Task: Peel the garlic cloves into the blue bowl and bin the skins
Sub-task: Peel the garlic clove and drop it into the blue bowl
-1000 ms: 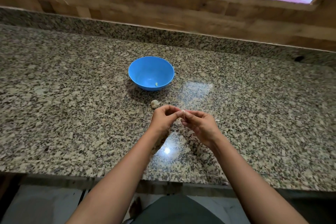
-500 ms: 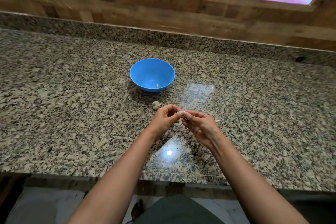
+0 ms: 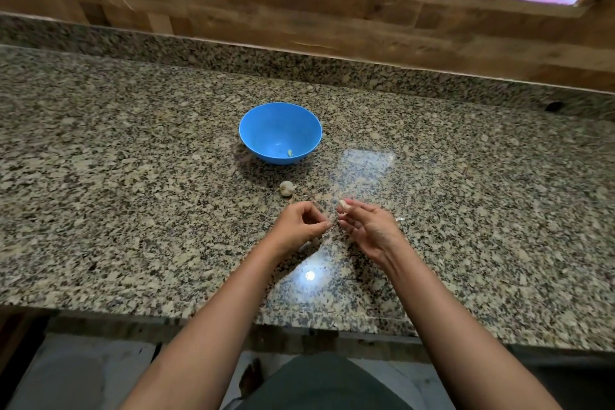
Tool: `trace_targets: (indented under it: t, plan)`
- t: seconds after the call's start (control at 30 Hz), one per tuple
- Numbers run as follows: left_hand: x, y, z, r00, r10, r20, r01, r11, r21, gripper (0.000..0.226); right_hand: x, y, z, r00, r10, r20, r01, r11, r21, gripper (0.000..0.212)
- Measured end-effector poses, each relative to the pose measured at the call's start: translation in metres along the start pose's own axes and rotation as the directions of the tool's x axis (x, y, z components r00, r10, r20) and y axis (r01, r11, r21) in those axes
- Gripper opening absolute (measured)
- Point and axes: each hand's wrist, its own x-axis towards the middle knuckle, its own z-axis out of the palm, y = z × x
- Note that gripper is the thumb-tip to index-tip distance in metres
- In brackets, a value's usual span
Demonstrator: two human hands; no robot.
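The right grip (image 3: pixel 369 230) pinches a clove (image 3: pixel 343 206) at its fingertips, in front of the bowl (image 3: pixel 266 120). The left grip (image 3: pixel 298 226) is curled; whether it pinches anything I cannot tell. A peeled clove (image 3: pixel 290 152) lies in the bowl, and a bulb (image 3: pixel 287 188) sits just before it on the desk (image 3: pixel 133 176). The held clove could slip out and roll. Stray skin (image 3: pixel 400 219) may get left behind.

no readable text, labels or numbers anywhere.
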Motion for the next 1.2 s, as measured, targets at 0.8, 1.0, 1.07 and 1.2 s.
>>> trace_targets:
  t: [0.8,1.0,1.07,1.2]
  plan:
    - [0.005,0.018,0.003,0.992,-0.118,-0.047,0.102,0.961,-0.258,0.003,-0.002,0.007,0.002,0.955,-0.241,0.17,0.295,0.777,-0.556,0.01]
    - [0.008,0.017,0.007,0.985,-0.157,-0.076,0.127,0.943,-0.306,0.009,-0.003,0.006,0.003,0.971,-0.204,0.129,0.239,0.882,-0.405,0.01]
    - [0.01,0.017,0.009,0.982,-0.164,-0.095,0.126,0.938,-0.322,0.012,-0.004,0.006,0.005,0.982,-0.166,0.093,0.185,0.948,-0.261,0.009]
    - [0.012,0.017,0.011,0.977,-0.173,-0.121,0.123,0.931,-0.343,0.015,-0.004,0.01,0.008,0.994,-0.108,0.034,0.109,0.993,-0.039,0.007]
